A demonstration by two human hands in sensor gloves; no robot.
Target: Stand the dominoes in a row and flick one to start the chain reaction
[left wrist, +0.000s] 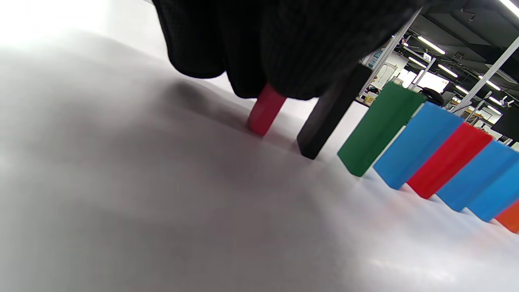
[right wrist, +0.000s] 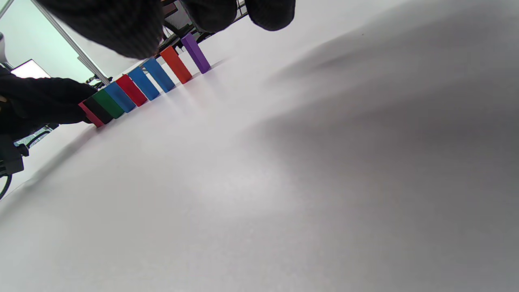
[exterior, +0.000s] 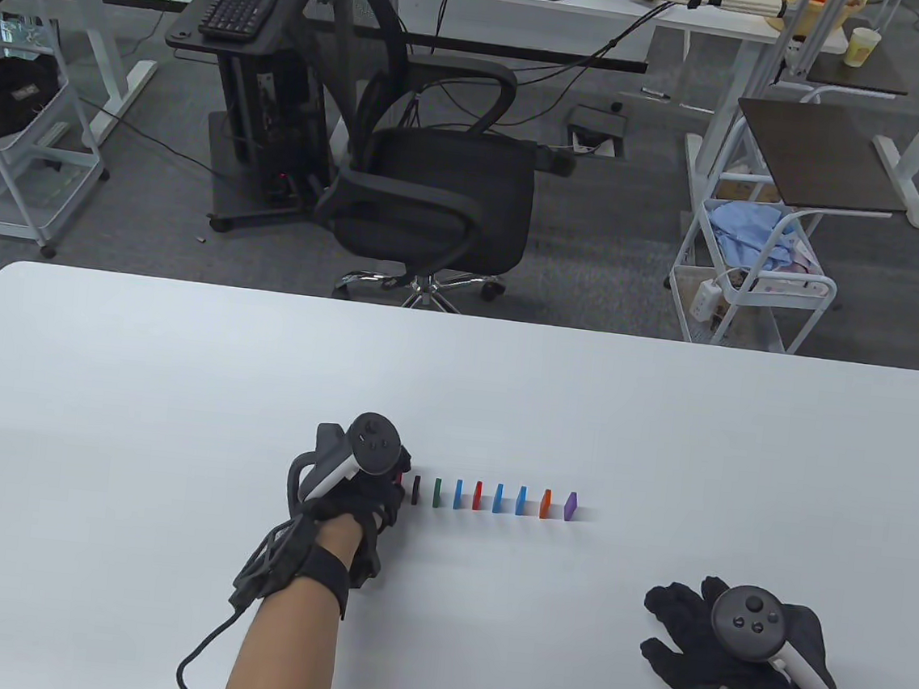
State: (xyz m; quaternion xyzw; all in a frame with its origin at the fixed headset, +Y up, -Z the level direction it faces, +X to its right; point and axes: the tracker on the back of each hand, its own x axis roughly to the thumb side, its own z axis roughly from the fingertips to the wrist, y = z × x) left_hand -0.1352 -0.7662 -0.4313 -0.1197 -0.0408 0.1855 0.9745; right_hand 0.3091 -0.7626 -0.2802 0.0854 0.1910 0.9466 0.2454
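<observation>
Several coloured dominoes stand upright in a row across the white table: black, green, blue, red, two blues, orange and purple at the right end. At the left end my left hand holds the top of a pink domino, whose foot touches the table just left of the black one. Gloved fingers hide its upper half. My right hand lies flat on the table, fingers spread, well right of and nearer than the row.
A black office chair stands beyond the table's far edge, with white carts either side. A cable trails from my left wrist over the near table.
</observation>
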